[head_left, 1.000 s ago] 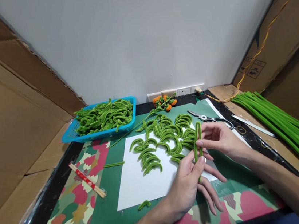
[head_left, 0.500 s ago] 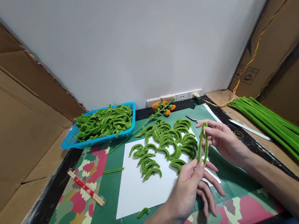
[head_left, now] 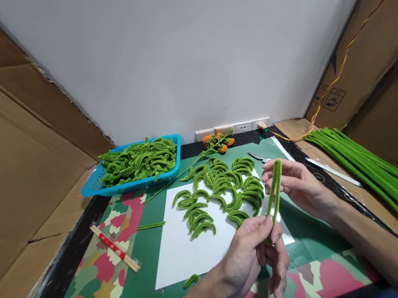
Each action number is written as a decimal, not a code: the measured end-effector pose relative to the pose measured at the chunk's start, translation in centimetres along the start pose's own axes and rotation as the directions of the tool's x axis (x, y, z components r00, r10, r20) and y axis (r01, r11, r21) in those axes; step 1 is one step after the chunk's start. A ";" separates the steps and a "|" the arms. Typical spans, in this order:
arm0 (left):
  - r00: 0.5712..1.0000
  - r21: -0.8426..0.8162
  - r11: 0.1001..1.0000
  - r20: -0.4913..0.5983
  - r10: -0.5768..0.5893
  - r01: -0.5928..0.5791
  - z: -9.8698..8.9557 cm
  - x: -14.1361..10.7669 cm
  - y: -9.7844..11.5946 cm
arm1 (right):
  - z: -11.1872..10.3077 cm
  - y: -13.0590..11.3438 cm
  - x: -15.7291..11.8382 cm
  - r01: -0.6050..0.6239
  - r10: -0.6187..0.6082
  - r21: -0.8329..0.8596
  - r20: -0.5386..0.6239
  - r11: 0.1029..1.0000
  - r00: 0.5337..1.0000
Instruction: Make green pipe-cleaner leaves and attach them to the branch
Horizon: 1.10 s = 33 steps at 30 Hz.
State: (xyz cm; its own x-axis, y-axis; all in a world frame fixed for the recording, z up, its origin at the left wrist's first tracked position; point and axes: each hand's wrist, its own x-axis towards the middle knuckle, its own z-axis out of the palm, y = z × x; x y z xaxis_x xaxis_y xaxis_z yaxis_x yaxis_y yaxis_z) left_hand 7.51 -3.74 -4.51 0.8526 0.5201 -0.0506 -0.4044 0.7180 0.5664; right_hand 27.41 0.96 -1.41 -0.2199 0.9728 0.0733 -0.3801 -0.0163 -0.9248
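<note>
My left hand (head_left: 248, 247) pinches a green pipe cleaner (head_left: 278, 182) by its lower end between thumb and fingers. The pipe cleaner is folded into a narrow upright loop, its bend at the top. Just behind and to the right of this loop is my right hand (head_left: 304, 186), its fingers loosely curled and apart; whether they touch the loop I cannot tell. Many short curved green pipe-cleaner pieces (head_left: 222, 185) lie in clusters on a white sheet (head_left: 177, 262). One small bent piece (head_left: 191, 281) rests at the sheet's near edge, and a straight folded piece (head_left: 151, 225) lies at its left.
A blue basket (head_left: 141, 183) full of curved green pieces stands back left. An orange-flowered stem (head_left: 220, 141) and scissors (head_left: 256, 156) lie toward the back. Wrapped chopsticks (head_left: 115, 248) are on the left. Long green pipe cleaners (head_left: 374, 174) are bundled at right, beside a white strip (head_left: 334, 172).
The folded loop has become narrower and leans slightly more to the right. My left fingers, spread before, have curled in around its lower end. The right hand has shifted slightly to the right.
</note>
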 end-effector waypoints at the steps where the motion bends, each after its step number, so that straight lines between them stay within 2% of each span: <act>1: 1.000 -0.004 1.000 -0.001 0.002 -0.002 0.0 0.0 0.0 | 0.0 0.0 0.0 0.008 -0.008 -0.002 0.011 1.000 1.000; 7: 1.000 0.004 1.000 0.004 0.018 -0.018 0.0 0.0 0.2 | -0.2 -0.1 0.1 0.070 -0.073 -0.070 -0.041 0.995 0.996; 18: 0.998 0.054 0.997 -0.040 -0.051 0.053 0.3 -0.2 0.4 | 0.0 0.9 0.4 0.160 -0.180 -0.145 -0.142 0.976 0.973; 27: 0.998 0.060 0.997 -0.037 -0.043 0.045 0.4 -0.1 0.5 | -0.4 0.9 0.6 0.155 -0.185 -0.181 -0.163 0.971 0.969; 33: 0.996 0.084 0.993 -0.039 -0.076 0.079 0.4 -0.2 0.6 | -0.2 0.5 0.5 0.117 -0.132 -0.113 -0.136 0.987 0.982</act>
State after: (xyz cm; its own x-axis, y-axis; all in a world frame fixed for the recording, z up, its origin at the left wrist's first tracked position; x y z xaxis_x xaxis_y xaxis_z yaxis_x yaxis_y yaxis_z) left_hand 7.29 -3.61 -3.81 0.8675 0.4815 -0.1253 -0.3064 0.7155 0.6278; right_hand 27.33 1.53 -1.92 -0.0438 0.9888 0.1430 -0.2994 0.1235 -0.9461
